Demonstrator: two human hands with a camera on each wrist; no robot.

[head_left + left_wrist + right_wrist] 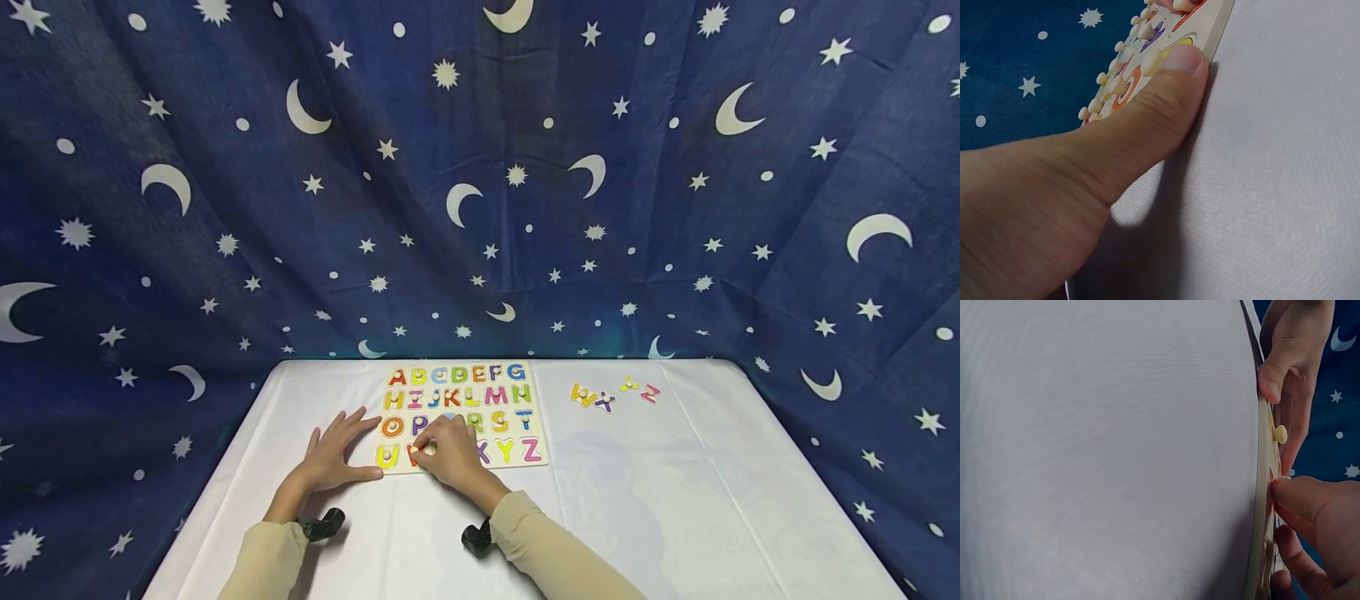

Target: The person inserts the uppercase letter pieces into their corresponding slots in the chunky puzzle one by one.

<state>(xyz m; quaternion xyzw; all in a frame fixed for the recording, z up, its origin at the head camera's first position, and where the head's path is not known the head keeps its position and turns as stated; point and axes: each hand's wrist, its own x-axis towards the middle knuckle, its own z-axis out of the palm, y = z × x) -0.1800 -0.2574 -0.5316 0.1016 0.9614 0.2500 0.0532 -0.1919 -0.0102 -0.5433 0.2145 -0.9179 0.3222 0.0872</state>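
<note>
A wooden alphabet puzzle board (538, 433) lies on the table, its letter pieces carrying small round knobs. My right hand (450, 450) pinches a red letter V piece (412, 455) by its knob, at the bottom row just right of the yellow U (387, 456). In the right wrist view, thumb and index finger meet on that knob, low over the board. My left hand (330, 458) lies spread at the board's left edge. Its thumb (1175, 81) touches the near left corner in the left wrist view. The right hand hides the Q and W places.
Loose on the white table (675, 500), right of the board, lie an orange W (581, 394), a purple X (604, 402), a yellow Y (629, 384) and a pink Z (650, 393). A blue curtain (480, 250) with moons and stars hangs behind the table's far edge.
</note>
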